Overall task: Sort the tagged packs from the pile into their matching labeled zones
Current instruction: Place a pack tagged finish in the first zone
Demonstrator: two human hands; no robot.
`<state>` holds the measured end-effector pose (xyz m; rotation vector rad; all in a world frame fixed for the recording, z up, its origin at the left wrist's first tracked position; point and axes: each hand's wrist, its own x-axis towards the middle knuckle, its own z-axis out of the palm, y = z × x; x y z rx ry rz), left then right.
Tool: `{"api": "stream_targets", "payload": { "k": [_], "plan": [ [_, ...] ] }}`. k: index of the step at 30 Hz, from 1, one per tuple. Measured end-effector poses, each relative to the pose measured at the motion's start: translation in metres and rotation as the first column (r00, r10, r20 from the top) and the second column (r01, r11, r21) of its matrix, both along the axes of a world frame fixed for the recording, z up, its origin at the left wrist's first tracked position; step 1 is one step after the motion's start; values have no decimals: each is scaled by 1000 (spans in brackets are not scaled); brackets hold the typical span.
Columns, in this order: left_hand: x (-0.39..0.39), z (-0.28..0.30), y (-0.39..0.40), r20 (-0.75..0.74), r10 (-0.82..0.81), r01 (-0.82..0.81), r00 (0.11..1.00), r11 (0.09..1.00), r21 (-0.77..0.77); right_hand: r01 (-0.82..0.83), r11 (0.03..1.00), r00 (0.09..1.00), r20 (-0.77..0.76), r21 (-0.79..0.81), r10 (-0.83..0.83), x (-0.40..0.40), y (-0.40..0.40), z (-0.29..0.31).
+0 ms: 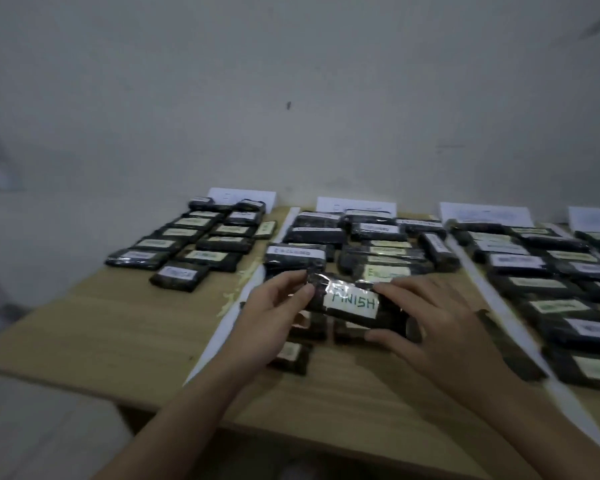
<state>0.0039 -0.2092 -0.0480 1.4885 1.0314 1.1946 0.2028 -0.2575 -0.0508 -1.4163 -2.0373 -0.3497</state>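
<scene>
Holding up a dark wrapped pack (352, 304) with a white tag reading FINISH, both hands raised just above the near middle of the wooden worktop (118, 327). Left hand (274, 313) pinching the pack's left end with curled fingers; right hand (440, 323) gripping the right end, thumb underneath. Reading the tag, by the look of it: the sorting step for this one pack, not yet placed.

Lying beneath the hands, a few remaining packs of the pile (302, 344), tags mostly hidden.

Stretching back toward the wall, zones divided by pale strips, each headed by a white paper label too blurred to read. Filling the far-left zone (201, 244), two rows of packs whose tags seem to read FINISH. Crowding the middle zone (361, 244), packs with tags that look like a different, longer word. Covering the right zones (551, 282), more packs, tags illegible.

Probably calling next for carrying the held pack leftward across the strip and setting it down beside the nearest FINISH packs, tag upward, without disturbing the rows.
</scene>
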Motion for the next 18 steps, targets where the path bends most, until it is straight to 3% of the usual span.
{"api": "stream_targets", "payload": {
  "k": [4,7,10,15,18],
  "plan": [
    [-58,-5,12,-58,166,-166,984,986,4,-56,998,994,88,-42,59,-63,38,4],
    [-104,-14,24,-189,324,-314,927,946,80,-98,992,980,167,-75,109,-113,62,6],
    [-150,-21,34,-372,450,-422,812,892,159,-148,974,954,233,-174,187,-159,85,7],
    [-213,-38,38,-658,558,-478,507,817,324,-158,958,948,233,-239,215,-229,127,0],
    [-229,-50,36,-704,523,-413,481,843,344,-183,954,953,195,-236,231,-272,150,-6]
  ]
}}
